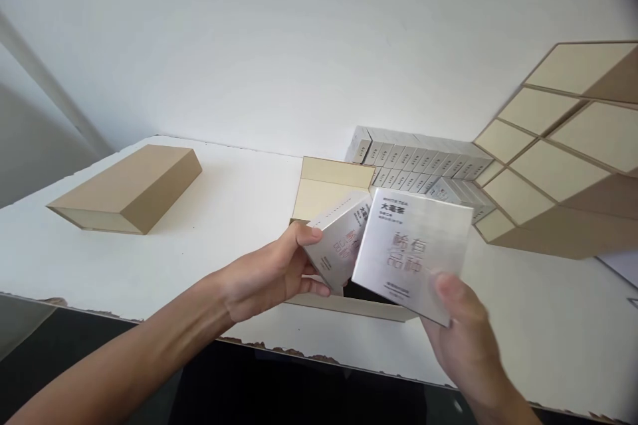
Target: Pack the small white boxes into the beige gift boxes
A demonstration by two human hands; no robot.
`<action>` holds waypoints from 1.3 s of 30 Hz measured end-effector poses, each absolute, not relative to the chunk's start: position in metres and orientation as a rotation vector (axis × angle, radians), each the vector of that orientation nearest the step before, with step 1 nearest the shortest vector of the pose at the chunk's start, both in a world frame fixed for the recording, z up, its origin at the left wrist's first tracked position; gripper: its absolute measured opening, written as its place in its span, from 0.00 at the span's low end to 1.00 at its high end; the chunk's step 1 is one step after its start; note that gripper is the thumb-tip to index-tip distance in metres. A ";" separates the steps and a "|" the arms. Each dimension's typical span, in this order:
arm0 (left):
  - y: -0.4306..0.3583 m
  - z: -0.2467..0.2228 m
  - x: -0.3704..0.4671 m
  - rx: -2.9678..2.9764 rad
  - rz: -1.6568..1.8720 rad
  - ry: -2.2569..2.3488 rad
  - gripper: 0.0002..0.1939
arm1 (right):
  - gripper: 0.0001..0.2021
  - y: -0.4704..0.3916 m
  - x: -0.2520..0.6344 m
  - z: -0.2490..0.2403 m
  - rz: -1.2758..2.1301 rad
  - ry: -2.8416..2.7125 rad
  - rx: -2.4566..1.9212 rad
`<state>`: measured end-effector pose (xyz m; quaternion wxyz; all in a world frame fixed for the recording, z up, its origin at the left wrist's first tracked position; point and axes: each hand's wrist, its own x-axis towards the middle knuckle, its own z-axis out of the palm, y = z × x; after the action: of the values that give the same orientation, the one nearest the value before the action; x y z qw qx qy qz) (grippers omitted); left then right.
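My left hand (279,265) is closed on a small white tea box (336,246), thumb on its front edge and fingers beneath. In my right hand (466,325) is a second white tea box (413,246), tilted, its printed face toward me and my thumb on the lower right corner. The right box overlaps part of the left one in view. Below and behind both boxes lies an open beige gift box (333,176) with its flap raised. Its dark inside is mostly hidden by the tea boxes and my hands.
Several white tea boxes (423,156) stand in stacked rows against the wall. A pile of beige gift boxes (558,153) rises at the right. One closed beige box (124,186) lies on the left of the white table (239,212), whose front edge is chipped.
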<state>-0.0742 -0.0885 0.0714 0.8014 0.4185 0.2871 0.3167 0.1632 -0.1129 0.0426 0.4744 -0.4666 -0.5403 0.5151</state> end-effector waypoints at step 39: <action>-0.079 0.086 -0.085 1.406 0.440 0.742 0.16 | 0.45 -0.084 0.172 0.090 -0.127 -2.733 -0.632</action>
<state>-0.0845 -0.0793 0.0856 0.6786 0.6262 0.3302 0.1958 0.1721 -0.0840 0.0902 0.1658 -0.2220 -0.9598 -0.0445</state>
